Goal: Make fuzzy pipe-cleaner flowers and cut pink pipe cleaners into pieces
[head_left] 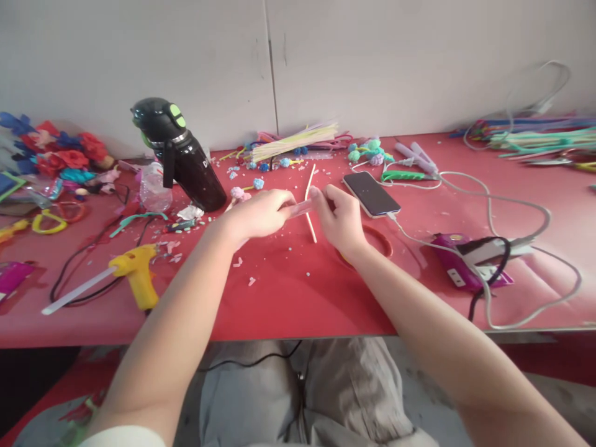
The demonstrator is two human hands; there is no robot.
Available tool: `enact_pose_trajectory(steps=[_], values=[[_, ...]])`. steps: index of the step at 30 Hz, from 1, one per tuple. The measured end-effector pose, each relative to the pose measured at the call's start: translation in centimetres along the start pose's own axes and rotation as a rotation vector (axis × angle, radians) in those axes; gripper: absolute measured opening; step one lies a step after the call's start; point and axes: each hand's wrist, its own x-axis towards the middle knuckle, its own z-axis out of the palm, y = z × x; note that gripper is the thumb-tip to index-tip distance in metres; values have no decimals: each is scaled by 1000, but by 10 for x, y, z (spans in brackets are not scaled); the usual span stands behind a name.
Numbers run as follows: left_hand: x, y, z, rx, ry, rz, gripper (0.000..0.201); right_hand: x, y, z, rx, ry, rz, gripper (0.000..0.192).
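Between my two hands a short pink strip [300, 209] is stretched above the table; its material is too blurred to tell. My left hand [265, 214] pinches its left end, with the fingertips partly hidden. At the other end, my right hand [341, 217] grips it between thumb and curled fingers. A thin cream-coloured stem [311, 231] lies on the table beneath the strip. Orange-red loop handles [382, 239] show partly from under my right wrist. Just beyond my left hand lie pink and blue pompom-like pieces [240, 194].
A black bottle [193, 167] stands behind my left hand. A yellow glue gun [139, 273] lies left of my forearm. To the right are a phone [372, 194] on a white cable and a purple power strip [459, 261]. Bundled stems [295, 141] lie by the wall.
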Motion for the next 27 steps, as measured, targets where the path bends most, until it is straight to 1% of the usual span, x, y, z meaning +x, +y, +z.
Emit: enact_pose_trajectory(steps=[1, 3, 5, 7, 9, 11, 13, 15, 17, 19, 20, 22, 24, 25, 27], values=[[-2, 3, 5, 96, -50, -29, 30, 0, 1, 0, 3, 11, 0, 56], [-5, 9, 12, 253, -91, -63, 35, 2, 4, 1, 2, 39, -10, 57], [-6, 12, 13, 338, -109, -62, 41, 3, 6, 3, 2, 61, -14, 57], [-5, 11, 11, 380, -114, -14, 45, 3, 8, 6, 4, 65, -8, 58], [-5, 6, 9, 405, -103, 37, 46, 1, 8, 10, 11, 47, 4, 59], [-6, -3, 8, 415, -94, 55, 45, 0, 9, 13, 16, 17, 21, 61], [-8, -13, 7, 398, -80, 76, 42, 0, 10, 12, 28, -42, 43, 63], [-11, -24, 5, 365, -45, 121, 36, 2, 12, 8, 57, -78, 83, 64], [-14, -33, 3, 337, -7, 151, 33, 5, 13, 1, 107, -63, 131, 66], [-17, -38, 1, 315, 10, 155, 33, 7, 13, -7, 153, -64, 145, 64], [-17, -39, 1, 306, 15, 155, 34, 7, 13, -9, 172, -111, 136, 60], [-18, -39, 2, 299, 25, 162, 35, 5, 13, -9, 214, -251, 120, 51], [-19, -37, 3, 303, 28, 164, 37, 1, 13, -5, 262, -364, 116, 55], [-20, -36, 4, 305, 23, 160, 37, -1, 14, -2, 285, -390, 118, 57], [-21, -34, 5, 305, -4, 144, 36, -4, 16, 3, 312, -401, 125, 52]])
